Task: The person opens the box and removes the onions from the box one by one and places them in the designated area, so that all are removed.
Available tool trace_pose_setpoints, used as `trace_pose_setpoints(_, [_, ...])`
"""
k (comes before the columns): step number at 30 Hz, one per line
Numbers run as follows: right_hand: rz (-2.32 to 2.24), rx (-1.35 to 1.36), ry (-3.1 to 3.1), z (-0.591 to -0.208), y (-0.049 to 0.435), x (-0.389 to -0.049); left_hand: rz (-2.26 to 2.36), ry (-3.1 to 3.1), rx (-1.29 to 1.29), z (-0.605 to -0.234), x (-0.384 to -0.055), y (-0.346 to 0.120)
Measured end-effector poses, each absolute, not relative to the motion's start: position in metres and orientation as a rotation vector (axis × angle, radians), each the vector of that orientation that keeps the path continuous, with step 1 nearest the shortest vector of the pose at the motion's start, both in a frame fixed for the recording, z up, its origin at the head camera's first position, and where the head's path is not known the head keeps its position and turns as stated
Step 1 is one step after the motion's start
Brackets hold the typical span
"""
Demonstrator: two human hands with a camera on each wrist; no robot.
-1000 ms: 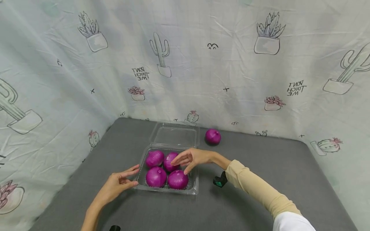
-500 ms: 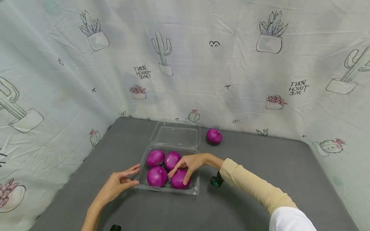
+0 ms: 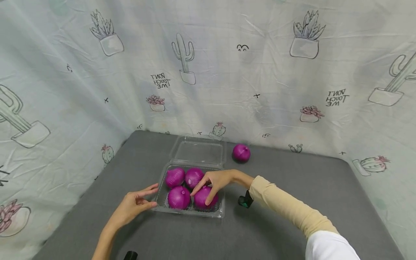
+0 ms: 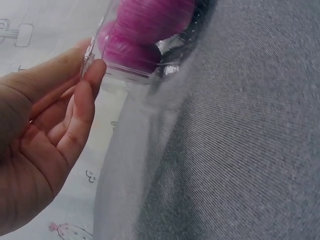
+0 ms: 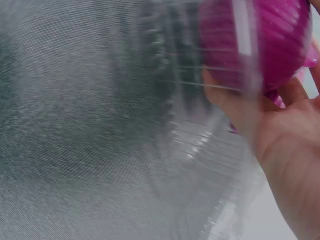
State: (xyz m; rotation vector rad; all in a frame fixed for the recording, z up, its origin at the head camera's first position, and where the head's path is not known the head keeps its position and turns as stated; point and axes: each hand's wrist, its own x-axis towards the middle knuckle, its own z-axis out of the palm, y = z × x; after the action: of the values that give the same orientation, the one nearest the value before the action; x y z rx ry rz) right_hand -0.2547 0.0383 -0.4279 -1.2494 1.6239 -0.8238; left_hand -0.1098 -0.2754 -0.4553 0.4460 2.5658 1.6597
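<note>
Directly under the right hand (image 3: 219, 180), its fingers curled round it, lies the near-right onion (image 3: 200, 198); the left hand (image 3: 134, 206) pinches the container (image 3: 195, 213).

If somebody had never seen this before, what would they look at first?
Probably the four shiny purple onions sitting in an open clear box on the gray table, with the right hand gripping the near right one. Then maybe the fifth onion, all alone on the table to the right of the opened lid. Cactus drawings on the pale cloth behind the table would likely catch their eye too.
</note>
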Motion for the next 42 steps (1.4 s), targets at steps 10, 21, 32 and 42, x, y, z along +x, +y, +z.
trace_pose_setpoints(10, [-0.989, -1.244, 1.792, -0.398, 0.067, -0.234, 1.649, 2.589, 0.445, -0.454, -0.109, -0.273])
trace_pose_setpoints(21, [-1.242, -1.383, 2.223, -0.403, 0.096, -0.214, 1.621, 2.627, 0.419, -0.454, -0.109, -0.273])
trace_pose_setpoints(32, [-1.544, -1.151, 2.152, -0.412, 0.116, -0.201, 1.596, 2.637, 0.405, -0.455, -0.11, -0.273])
trace_pose_setpoints(42, [-1.465, -1.131, 2.222, -0.411, 0.15, -0.189, 1.608, 2.62, 0.391, -0.453, -0.109, -0.273])
